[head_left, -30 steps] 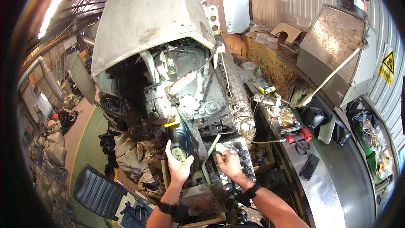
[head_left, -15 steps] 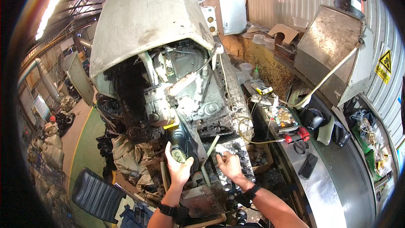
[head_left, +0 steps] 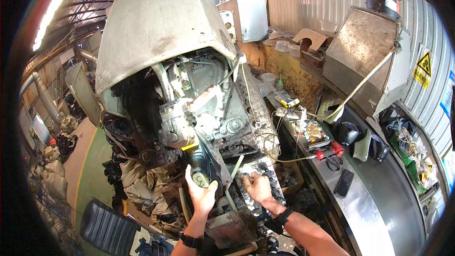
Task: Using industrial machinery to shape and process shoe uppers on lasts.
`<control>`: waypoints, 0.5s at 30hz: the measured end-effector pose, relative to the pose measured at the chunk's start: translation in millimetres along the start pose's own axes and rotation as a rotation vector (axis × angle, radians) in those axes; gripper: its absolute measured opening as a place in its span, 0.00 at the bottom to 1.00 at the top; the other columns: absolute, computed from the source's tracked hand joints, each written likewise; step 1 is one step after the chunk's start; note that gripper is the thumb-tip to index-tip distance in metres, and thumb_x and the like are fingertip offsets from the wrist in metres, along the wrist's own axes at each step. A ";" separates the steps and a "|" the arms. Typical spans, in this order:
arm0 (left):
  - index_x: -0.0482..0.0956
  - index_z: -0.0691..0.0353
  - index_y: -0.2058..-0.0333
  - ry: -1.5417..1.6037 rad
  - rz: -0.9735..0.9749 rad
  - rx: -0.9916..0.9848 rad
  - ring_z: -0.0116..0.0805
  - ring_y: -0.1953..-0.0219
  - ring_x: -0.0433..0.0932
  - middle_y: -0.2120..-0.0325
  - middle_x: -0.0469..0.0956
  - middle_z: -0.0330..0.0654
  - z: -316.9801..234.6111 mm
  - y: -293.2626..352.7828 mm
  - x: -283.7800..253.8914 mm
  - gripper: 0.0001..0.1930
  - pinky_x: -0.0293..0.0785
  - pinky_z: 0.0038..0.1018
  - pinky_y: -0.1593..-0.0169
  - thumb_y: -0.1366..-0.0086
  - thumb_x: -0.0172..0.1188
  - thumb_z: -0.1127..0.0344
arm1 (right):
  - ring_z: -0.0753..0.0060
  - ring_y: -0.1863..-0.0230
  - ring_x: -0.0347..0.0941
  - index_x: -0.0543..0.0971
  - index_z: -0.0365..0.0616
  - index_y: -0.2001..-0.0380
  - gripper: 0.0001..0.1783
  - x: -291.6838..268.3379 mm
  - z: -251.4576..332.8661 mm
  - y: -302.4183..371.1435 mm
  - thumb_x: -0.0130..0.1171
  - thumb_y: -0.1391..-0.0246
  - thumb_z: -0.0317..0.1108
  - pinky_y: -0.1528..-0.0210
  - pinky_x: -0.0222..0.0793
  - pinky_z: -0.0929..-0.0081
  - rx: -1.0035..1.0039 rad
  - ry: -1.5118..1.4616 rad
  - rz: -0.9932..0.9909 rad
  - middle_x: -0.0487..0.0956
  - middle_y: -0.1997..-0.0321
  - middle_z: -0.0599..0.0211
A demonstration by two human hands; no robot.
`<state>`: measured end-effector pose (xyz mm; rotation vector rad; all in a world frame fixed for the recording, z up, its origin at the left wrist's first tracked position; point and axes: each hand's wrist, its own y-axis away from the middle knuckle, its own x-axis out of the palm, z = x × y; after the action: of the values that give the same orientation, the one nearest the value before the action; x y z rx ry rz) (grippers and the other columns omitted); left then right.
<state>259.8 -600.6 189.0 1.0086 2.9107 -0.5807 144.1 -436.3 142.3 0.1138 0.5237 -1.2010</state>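
Observation:
My left hand [head_left: 202,193] is closed round the near end of a dark, shiny shoe [head_left: 204,157]. The shoe's pale green end shows between thumb and fingers, and its far end reaches in under the machine [head_left: 208,109]. A yellow piece [head_left: 190,147] sits just above the shoe, at the machine's edge. To the right, my right hand [head_left: 259,188] is curled over a worn metal panel with several dark knobs [head_left: 268,173]. Its fingers are bent inward, and what they grip is hidden. A pale upright strip [head_left: 237,166] stands between the hands.
A big off-white hood [head_left: 161,28] covers the machine's top. On the right, a metal bench [head_left: 353,208] bears a phone [head_left: 344,183] and a red power tool [head_left: 330,150]. Cloth sacks [head_left: 137,180] lie left of the machine, near a black chair [head_left: 108,227].
The whole view has shifted slightly, so the surroundings sit further left. My left hand has tilted a little with the shoe; my right hand stays at the panel.

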 end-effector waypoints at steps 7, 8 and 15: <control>0.52 0.65 0.31 0.054 -0.004 0.020 0.47 0.33 0.61 0.35 0.60 0.55 13.3 -2.7 -8.8 0.48 0.56 0.39 0.30 0.47 0.72 0.72 | 0.43 0.75 0.79 0.78 0.34 0.72 0.16 18.2 -2.4 -9.3 0.65 0.44 0.40 0.72 0.73 0.59 -0.146 0.201 -0.044 0.79 0.77 0.44; 0.53 0.65 0.31 0.153 0.010 0.015 0.47 0.32 0.60 0.35 0.60 0.55 14.8 -1.7 -15.9 0.46 0.56 0.38 0.30 0.45 0.72 0.72 | 0.57 0.75 0.82 0.78 0.33 0.73 0.13 22.2 2.1 -9.2 0.64 0.43 0.34 0.72 0.74 0.66 -0.168 0.123 -0.028 0.84 0.73 0.49; 0.74 0.67 0.52 0.641 -0.380 -0.076 0.36 0.63 0.83 0.63 0.83 0.48 38.5 20.2 -71.9 0.13 0.81 0.32 0.54 0.36 0.59 0.81 | 0.62 0.53 0.79 0.71 0.23 0.48 0.44 35.3 97.0 31.7 0.76 0.54 0.51 0.49 0.75 0.64 -0.049 -0.234 0.181 0.81 0.54 0.42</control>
<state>324.6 -642.1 155.3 0.7346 3.6964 -0.1493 213.7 -489.3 205.6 -0.0213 0.3296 -1.0079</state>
